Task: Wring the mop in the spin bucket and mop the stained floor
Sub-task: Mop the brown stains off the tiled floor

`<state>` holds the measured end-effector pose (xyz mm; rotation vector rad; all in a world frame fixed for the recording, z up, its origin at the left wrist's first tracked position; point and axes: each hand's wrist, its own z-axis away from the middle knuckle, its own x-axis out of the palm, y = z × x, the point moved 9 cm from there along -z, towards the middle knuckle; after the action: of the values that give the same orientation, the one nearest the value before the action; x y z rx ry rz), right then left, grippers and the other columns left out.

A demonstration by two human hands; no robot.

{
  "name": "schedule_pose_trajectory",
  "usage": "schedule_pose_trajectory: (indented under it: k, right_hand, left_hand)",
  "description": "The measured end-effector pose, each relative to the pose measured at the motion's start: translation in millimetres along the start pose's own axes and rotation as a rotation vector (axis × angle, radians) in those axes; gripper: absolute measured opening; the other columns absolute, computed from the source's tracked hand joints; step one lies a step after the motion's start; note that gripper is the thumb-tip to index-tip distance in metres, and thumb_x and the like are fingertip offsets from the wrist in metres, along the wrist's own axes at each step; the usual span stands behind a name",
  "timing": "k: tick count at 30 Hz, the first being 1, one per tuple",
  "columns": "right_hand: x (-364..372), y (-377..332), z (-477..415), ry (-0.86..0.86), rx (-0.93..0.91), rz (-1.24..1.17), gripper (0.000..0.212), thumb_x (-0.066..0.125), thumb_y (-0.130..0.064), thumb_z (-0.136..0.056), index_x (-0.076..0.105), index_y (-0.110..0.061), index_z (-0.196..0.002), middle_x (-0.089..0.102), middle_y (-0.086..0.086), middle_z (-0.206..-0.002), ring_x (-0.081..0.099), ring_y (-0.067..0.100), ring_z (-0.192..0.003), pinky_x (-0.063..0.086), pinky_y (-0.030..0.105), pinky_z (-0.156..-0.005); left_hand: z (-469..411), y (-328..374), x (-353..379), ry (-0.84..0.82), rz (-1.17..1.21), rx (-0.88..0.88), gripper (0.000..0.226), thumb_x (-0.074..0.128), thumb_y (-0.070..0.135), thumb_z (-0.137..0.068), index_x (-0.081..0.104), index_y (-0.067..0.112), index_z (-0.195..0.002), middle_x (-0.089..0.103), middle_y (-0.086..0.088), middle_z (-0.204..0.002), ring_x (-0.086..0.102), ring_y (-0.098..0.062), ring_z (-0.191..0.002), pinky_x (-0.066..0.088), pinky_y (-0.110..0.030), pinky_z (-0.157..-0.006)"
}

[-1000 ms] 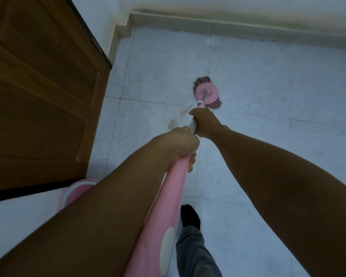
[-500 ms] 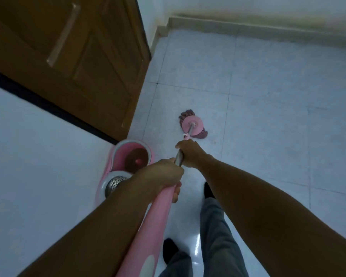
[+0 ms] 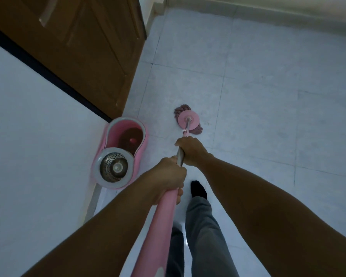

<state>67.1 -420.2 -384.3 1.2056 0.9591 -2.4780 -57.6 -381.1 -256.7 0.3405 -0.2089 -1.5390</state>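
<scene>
Pale grey floor point(image 3: 268, 96) of large square tiles fills most of the view, and one mop point(image 3: 188, 119) stands on it. Its round pink head lies flat on a tile, with dark reddish strands showing at the far edge and the near right edge. From the head one thin metal shaft point(image 3: 180, 156) goes up toward the person and becomes a thick pink handle point(image 3: 160, 226).

Both hands are closed around this mop. The right hand point(image 3: 192, 149) grips the metal shaft lower down, near the head. The left hand point(image 3: 166, 176) grips the top of the pink handle, just behind the right one.

One pink spin bucket point(image 3: 145, 140) stands to the left of the mop, apart from it, against a white wall point(image 3: 28, 156). It has two compartments: the near one holds a round metal basket point(image 3: 113, 167) with holes, the far one shows a dark round part with a pink centre.

Behind the bucket there is one brown wooden door point(image 3: 78, 47). Below the hands, two grey trouser legs point(image 3: 204, 226) and one black sock point(image 3: 198, 189) are visible.
</scene>
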Motion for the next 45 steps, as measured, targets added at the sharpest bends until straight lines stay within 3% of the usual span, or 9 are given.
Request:
schedule_pose_trajectory:
  k: [7,17,22,31,34,41,43,45]
  right_hand:
    - [-48.3,67.3,-35.7,0.052,0.043,0.001,0.028,0.065,-0.012,-0.08,0.066,-0.007,-0.107,0.065,0.014,-0.112,0.063,0.035,-0.102,0.053,0.046,-0.087]
    - [-146.2,194.4,-116.8,0.107,0.111,0.014,0.032,0.064,0.0,-0.079,0.064,0.004,-0.111,0.065,0.022,-0.114,0.06,0.038,-0.108,0.049,0.045,-0.092]
    - [-159.1,217.1,-138.1,0.121,0.1,0.026,0.029,0.065,0.003,-0.076,0.066,0.006,-0.105,0.067,0.023,-0.106,0.062,0.038,-0.1,0.052,0.045,-0.086]
    - [-126.7,187.9,-100.0,0.047,0.103,0.05,0.031,0.068,-0.003,-0.079,0.067,0.0,-0.11,0.068,0.018,-0.113,0.063,0.033,-0.104,0.053,0.041,-0.09]
    - [-97.8,155.6,-65.7,0.01,0.102,0.002,0.036,0.069,-0.006,-0.081,0.066,-0.003,-0.117,0.066,0.016,-0.119,0.062,0.031,-0.111,0.05,0.036,-0.094]
    - [-12.8,51.1,23.9,-0.089,0.067,-0.053,0.03,0.065,-0.007,-0.082,0.065,-0.003,-0.112,0.066,0.014,-0.112,0.062,0.029,-0.102,0.052,0.036,-0.088]
    - [5.7,17.9,45.5,-0.108,0.051,-0.076,0.02,0.06,-0.005,-0.083,0.064,-0.002,-0.103,0.066,0.015,-0.106,0.062,0.027,-0.093,0.052,0.035,-0.081]
    - [21.5,-9.1,64.2,-0.117,0.03,-0.063,0.006,0.054,-0.001,-0.082,0.055,-0.006,-0.084,0.065,0.017,-0.099,0.054,0.022,-0.079,0.043,0.032,-0.068]
  left_hand:
    - [-42.6,69.0,27.1,-0.017,-0.02,0.006,0.043,0.05,0.018,-0.1,0.044,0.032,-0.14,0.055,-0.01,-0.074,0.051,-0.015,-0.05,0.049,-0.026,-0.045]
    - [-132.2,212.5,76.8,-0.05,-0.036,0.069,0.036,0.049,0.015,-0.099,0.05,0.024,-0.133,0.053,-0.01,-0.07,0.05,-0.016,-0.045,0.047,-0.025,-0.044]
    - [-156.3,233.2,83.9,-0.072,-0.012,0.064,0.036,0.049,0.015,-0.099,0.049,0.025,-0.133,0.053,-0.009,-0.071,0.05,-0.016,-0.045,0.047,-0.025,-0.043]
    - [-128.8,183.1,81.8,-0.064,-0.01,0.026,0.041,0.049,0.015,-0.099,0.044,0.025,-0.138,0.054,-0.012,-0.073,0.051,-0.017,-0.048,0.047,-0.027,-0.045]
    - [-97.1,138.8,74.5,-0.067,-0.023,-0.003,0.038,0.047,0.016,-0.099,0.046,0.026,-0.137,0.054,-0.011,-0.072,0.05,-0.016,-0.046,0.046,-0.025,-0.044]
    - [-6.1,17.1,44.4,-0.06,-0.05,-0.05,0.045,0.046,0.015,-0.1,0.041,0.029,-0.143,0.054,-0.012,-0.072,0.049,-0.016,-0.042,0.047,-0.025,-0.044]
    - [17.5,-10.9,32.6,-0.056,-0.023,-0.059,0.048,0.047,0.015,-0.1,0.038,0.03,-0.145,0.053,-0.012,-0.069,0.048,-0.014,-0.038,0.045,-0.021,-0.04]
    - [41.1,-33.7,22.8,-0.063,0.018,-0.069,0.036,0.049,0.017,-0.101,0.045,0.027,-0.136,0.052,-0.012,-0.069,0.047,-0.014,-0.039,0.044,-0.02,-0.039]
